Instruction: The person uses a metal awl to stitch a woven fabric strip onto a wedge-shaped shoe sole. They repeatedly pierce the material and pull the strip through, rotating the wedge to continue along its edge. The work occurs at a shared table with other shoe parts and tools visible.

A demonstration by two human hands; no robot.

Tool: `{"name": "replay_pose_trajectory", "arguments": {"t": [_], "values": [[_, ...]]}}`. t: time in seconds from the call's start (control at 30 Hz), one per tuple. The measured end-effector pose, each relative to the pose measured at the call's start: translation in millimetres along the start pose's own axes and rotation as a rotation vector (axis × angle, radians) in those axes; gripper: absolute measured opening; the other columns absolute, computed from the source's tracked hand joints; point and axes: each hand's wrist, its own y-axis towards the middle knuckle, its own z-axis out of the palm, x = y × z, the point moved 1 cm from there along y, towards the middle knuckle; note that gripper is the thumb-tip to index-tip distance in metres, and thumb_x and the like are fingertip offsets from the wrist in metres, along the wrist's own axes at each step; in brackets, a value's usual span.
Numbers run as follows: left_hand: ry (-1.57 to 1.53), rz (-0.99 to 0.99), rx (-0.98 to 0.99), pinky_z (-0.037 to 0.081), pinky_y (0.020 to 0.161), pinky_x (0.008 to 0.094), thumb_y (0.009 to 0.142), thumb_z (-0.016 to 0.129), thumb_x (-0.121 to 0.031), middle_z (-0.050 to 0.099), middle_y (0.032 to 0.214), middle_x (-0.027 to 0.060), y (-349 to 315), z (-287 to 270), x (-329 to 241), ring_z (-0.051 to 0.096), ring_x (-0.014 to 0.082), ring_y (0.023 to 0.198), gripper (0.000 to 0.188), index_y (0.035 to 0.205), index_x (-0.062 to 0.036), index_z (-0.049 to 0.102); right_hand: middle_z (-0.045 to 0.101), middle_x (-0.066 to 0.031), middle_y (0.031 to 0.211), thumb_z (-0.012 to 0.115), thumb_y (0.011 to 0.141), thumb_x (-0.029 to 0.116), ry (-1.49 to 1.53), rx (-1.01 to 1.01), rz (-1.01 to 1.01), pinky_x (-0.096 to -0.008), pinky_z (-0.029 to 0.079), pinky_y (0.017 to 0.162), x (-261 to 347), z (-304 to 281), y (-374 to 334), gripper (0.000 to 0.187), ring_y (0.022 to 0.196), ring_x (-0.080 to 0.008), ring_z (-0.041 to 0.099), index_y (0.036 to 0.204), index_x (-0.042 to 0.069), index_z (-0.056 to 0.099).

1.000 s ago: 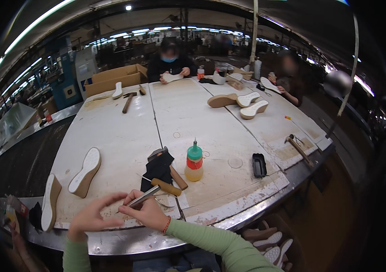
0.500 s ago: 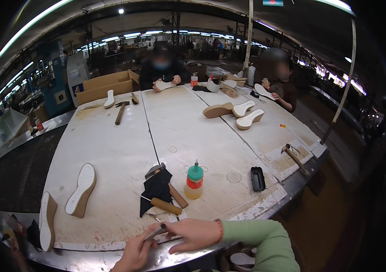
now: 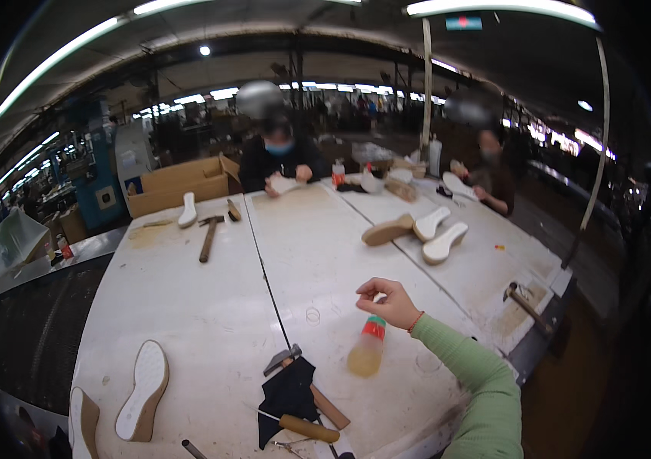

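Note:
My right hand (image 3: pixel 393 304) is over the table, its fingers curled round the top of a squeeze bottle (image 3: pixel 365 358) with a green cap, a red band and yellowish liquid. The bottle is blurred and leans slightly; it seems to be off the table. My left hand is out of view. A dark tube end (image 3: pixel 193 449) pokes in at the lower edge; what holds it is hidden. Left of the bottle lie a hammer (image 3: pixel 283 359), a black cloth (image 3: pixel 287 398) and a wooden-handled awl (image 3: pixel 309 428). Two wedge shoe soles (image 3: pixel 143 390) stand at the near left.
Three more soles (image 3: pixel 444 243) lie at the far right of the white table (image 3: pixel 211 321). Two hammers, one far left (image 3: pixel 209 239) and one right (image 3: pixel 528 306), lie near the edges. Two people sit across, each holding a sole. A cardboard box (image 3: pixel 180 187) stands behind.
My right hand has left the grey metal tool and reached forward to the squeeze bottle, which seems raised. My left hand has dropped out of view. The view has tilted up.

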Motion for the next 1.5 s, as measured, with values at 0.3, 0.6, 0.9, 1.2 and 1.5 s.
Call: {"name": "replay_pose_trajectory", "arguments": {"t": [0.3,0.6,0.9,1.2,1.5], "values": [[-0.118,-0.163,0.001,0.039,0.052,0.0239,0.098,0.047,-0.015,0.054,0.065,0.0037,-3.9,-9.3,27.1,0.046,0.0095,0.056,0.023,0.101,0.0043,0.059,0.064,-0.0128,0.094,0.072,0.080,0.040,-0.609,0.022,0.290,-0.0369,0.048,0.080,7.4,22.7,-54.8,0.062,0.090,-0.0270,0.058,0.128,0.008,0.048],[-0.125,-0.233,-0.065,0.040,0.046,0.0260,0.096,0.048,-0.017,0.055,0.064,0.0091,-1.5,-12.0,20.7,0.049,0.0134,0.055,0.024,0.094,0.0060,0.056,0.057,-0.0177,0.120,0.063,0.086,0.026,0.361,0.202,0.877,-0.0329,0.046,0.093,-21.6,26.9,-62.7,0.079,0.112,-0.0214,0.055,0.149,0.003,0.022],[-0.210,0.006,0.037,0.040,0.045,0.0250,0.097,0.047,-0.015,0.052,0.063,0.0088,-9.5,-49.1,109.8,0.048,0.0147,0.053,0.022,0.088,0.0042,0.052,0.046,-0.0161,0.137,0.059,0.084,0.033,1.180,-0.143,0.443,-0.0408,0.041,0.104,5.5,-18.4,-98.0,0.074,0.125,-0.0268,0.049,0.143,-0.001,0.031],[-0.246,-0.006,0.040,0.041,0.044,0.0261,0.096,0.045,-0.010,0.051,0.061,0.0097,-10.8,-29.1,86.1,0.047,0.0161,0.051,0.019,0.087,0.0052,0.050,0.062,-0.0142,0.112,0.078,0.075,0.016,-0.681,-1.090,0.159,-0.0353,0.051,0.086,-27.4,-173.5,-171.9,0.062,0.107,-0.0238,0.062,0.125,0.002,0.043],[-0.284,-0.038,0.080,0.042,0.044,0.0283,0.095,0.045,-0.009,0.051,0.059,0.0115,6.8,-1.3,-3.8,0.048,0.0180,0.049,0.020,0.084,0.0062,0.049,0.059,-0.0217,0.123,0.087,0.062,0.030,-0.730,-0.816,0.698,-0.0400,0.044,0.097,-103.9,-212.8,-232.7,0.090,0.112,-0.0327,0.059,0.131,-0.001,0.039]]}}
